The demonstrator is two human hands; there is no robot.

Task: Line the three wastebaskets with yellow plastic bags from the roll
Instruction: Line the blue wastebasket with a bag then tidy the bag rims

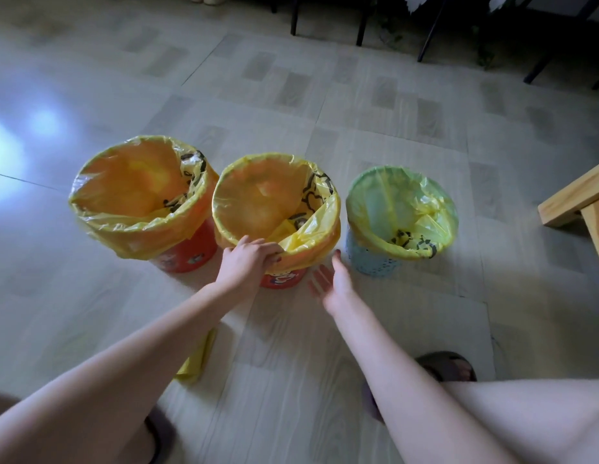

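Three wastebaskets stand in a row on the floor, each with a yellow bag folded over its rim. The left red basket and the middle red basket are larger; the small blue basket is on the right. My left hand grips the bag's folded edge at the near rim of the middle basket. My right hand hovers open just beside that basket's right side, fingers spread, holding nothing. The yellow bag roll lies on the floor under my left forearm.
A wooden furniture piece juts in at the right edge. Dark chair or table legs stand at the back. My slippered feet are near the bottom, close to the baskets.
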